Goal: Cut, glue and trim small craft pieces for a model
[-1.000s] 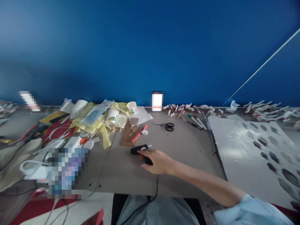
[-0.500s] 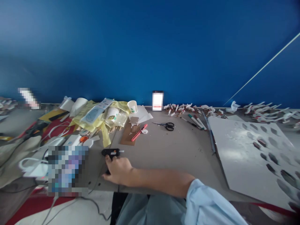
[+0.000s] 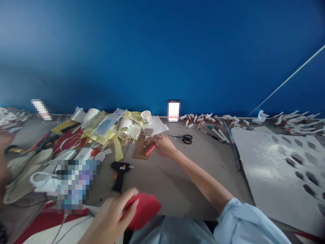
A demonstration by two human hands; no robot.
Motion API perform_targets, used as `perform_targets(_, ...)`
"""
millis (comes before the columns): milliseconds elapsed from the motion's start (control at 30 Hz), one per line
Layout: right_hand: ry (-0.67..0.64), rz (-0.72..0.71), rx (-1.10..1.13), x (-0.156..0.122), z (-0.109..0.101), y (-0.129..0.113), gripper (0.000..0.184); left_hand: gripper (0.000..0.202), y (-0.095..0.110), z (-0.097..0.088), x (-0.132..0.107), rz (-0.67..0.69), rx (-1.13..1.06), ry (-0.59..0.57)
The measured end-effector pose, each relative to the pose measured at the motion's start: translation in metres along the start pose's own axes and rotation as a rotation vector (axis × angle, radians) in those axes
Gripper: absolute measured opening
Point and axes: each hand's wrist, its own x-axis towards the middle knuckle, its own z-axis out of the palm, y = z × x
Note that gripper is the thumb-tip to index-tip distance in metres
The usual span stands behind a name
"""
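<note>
My left hand (image 3: pixel 118 206), at the front of the table and blurred by motion, is closed on a red sheet-like piece (image 3: pixel 144 210), perhaps paper or card. My right hand (image 3: pixel 164 145) reaches forward to a slim red utility knife (image 3: pixel 150 149), its fingers closed over the far end. Under the knife lies a brown cardboard piece (image 3: pixel 138 150) with small scraps on it. A black hot glue gun (image 3: pixel 118 174) rests on the table beyond my left hand, out of its grasp.
Black-handled scissors (image 3: pixel 187 139) and several markers (image 3: pixel 218 133) lie right of my right hand. A white board with holes (image 3: pixel 259 169) covers the right side. Paper cups (image 3: pixel 146 117) and yellow packaging (image 3: pixel 101 130) crowd the back left. Another person's arm (image 3: pixel 3 152) shows at far left.
My right hand has let go of the glue gun and moved forward and right to the red utility knife. My left hand has come into view with the red piece.
</note>
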Motion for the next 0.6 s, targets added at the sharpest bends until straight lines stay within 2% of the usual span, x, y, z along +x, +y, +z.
perform_targets(67, -0.031, 0.009, -0.041, 0.0, 0.003, 0.015, 0.036, 0.014, 0.056, 0.021, 0.051, 0.07, -0.127, -0.141)
perform_targets(100, -0.05, 0.012, -0.067, -0.001, 0.005, 0.019, 0.035, 0.017, 0.084, 0.036, 0.072, 0.11, -0.223, -0.182)
perform_targets(167, -0.079, 0.008, -0.117, -0.004, 0.008, 0.025, 0.027, 0.017, 0.132, 0.072, 0.103, 0.241, -0.392, -0.163)
perform_targets(233, -0.089, -0.002, -0.15, -0.009, 0.008, 0.032, 0.022, 0.012, 0.158, 0.108, 0.121, 0.381, -0.448, -0.135)
perform_targets(267, -0.09, -0.001, -0.16, -0.01, 0.006, 0.037, 0.022, 0.01, 0.163, 0.123, 0.126, 0.414, -0.441, -0.081)
perform_targets(333, -0.093, 0.013, -0.184, -0.013, 0.003, 0.049, 0.022, 0.006, 0.16, 0.142, 0.133, 0.45, -0.46, 0.025)
perform_targets(400, -0.096, 0.028, -0.197, -0.014, 0.0, 0.064, 0.021, 0.009, 0.148, 0.147, 0.138, 0.38, -0.519, 0.072)
perform_targets(500, -0.103, 0.025, -0.194, -0.01, -0.001, 0.084, 0.018, 0.016, 0.138, 0.134, 0.142, 0.257, -0.606, 0.037)
perform_targets(600, -0.112, -0.026, -0.171, -0.006, 0.0, 0.098, 0.015, 0.02, 0.14, 0.114, 0.142, 0.215, -0.661, 0.025)
